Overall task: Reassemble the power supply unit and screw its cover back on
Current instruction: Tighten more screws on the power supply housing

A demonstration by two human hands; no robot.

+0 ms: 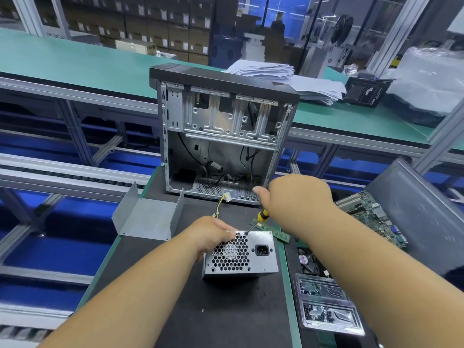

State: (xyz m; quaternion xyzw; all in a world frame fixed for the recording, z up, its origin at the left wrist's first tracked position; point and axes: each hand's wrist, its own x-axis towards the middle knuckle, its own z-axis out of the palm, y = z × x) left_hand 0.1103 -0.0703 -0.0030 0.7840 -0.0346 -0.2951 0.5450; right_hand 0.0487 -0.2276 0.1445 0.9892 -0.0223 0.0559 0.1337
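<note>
**Factory floor with green counters and blue ground**

A long green-topped counter (75,61) on grey aluminium framing runs across the room, with a roller conveyor rail (62,172) below and in front of it. The floor (50,249) beneath is bright blue. Behind, shelves of stacked cardboard boxes (150,23) fill the far wall. To the right stand glass partitions (283,26) lit in blue. The near counter (226,317) carries a dark mat edged in green.

Bright, even overhead light; soft, faint shadows. Mild glare on plastic bags (426,79) far right. Wide-angle bending at edges. Background slightly soft; blue cast behind glass.
</note>
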